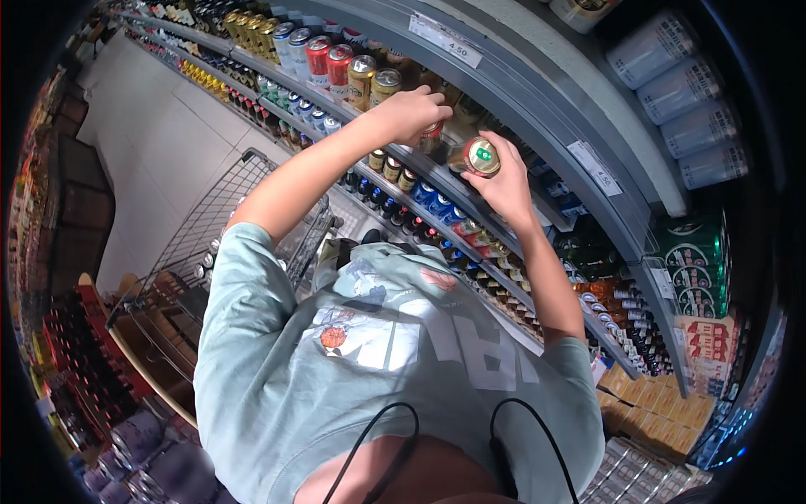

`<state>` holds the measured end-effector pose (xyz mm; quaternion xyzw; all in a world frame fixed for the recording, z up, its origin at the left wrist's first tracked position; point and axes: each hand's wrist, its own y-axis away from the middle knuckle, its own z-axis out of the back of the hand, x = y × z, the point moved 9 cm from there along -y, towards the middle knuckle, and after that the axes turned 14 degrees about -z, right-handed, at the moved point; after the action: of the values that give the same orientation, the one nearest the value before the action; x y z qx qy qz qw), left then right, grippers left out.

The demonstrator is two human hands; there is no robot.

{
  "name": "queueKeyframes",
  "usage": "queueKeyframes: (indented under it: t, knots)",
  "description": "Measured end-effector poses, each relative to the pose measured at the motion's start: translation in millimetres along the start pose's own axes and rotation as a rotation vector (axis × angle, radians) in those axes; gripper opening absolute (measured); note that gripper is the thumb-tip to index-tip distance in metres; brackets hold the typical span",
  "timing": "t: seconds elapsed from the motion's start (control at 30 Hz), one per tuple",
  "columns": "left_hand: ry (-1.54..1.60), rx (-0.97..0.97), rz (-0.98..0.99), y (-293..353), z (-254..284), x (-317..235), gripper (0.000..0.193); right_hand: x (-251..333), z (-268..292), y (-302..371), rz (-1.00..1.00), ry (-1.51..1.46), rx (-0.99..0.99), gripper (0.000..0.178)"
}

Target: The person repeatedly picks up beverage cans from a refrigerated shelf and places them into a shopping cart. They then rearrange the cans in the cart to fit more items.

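My right hand (505,179) is wrapped round a drink can (483,157) with a gold top and a green pull tab. It is tilted so that its top faces me. Beside it, at the shelf, the fingers of my left hand (415,115) curl down over another can (431,137) with a reddish rim, mostly covered by the hand. Just left of that hand, gold cans (386,82) stand upright in the shelf row, followed by red cans (338,65) and white-blue cans (300,44).
A wire shopping cart (220,206) with several cans in it stands to my left. Lower shelves hold blue cans (424,195) and bottles. Shrink-wrapped can packs (688,109) sit on the upper shelf at right, beside a green multipack (693,265). Stacked cartons (659,403) lie low at right.
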<state>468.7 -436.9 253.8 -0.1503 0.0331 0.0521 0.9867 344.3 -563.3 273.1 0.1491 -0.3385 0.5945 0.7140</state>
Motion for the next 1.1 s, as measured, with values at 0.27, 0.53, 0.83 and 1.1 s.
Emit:
queueKeyframes:
  t: [0.27, 0.53, 0.83, 1.1]
  knots:
    - [0.059, -0.295, 0.545, 155, 11, -105, 0.052, 33, -22, 72, 0.150, -0.082, 0.288, 0.074]
    - [0.063, -0.207, 1.041, 355, -39, -146, 0.062, 98, -150, 99, 0.233, -0.160, 0.598, 0.082]
    - [0.077, -0.455, 1.279, 491, -93, -95, 0.074, 173, -339, 74, 0.343, -0.125, 0.710, 0.081]
    - [0.141, -0.490, 1.363, 575, -203, -39, 0.068, 122, -552, 72, 0.164, 0.025, 0.778, 0.076]
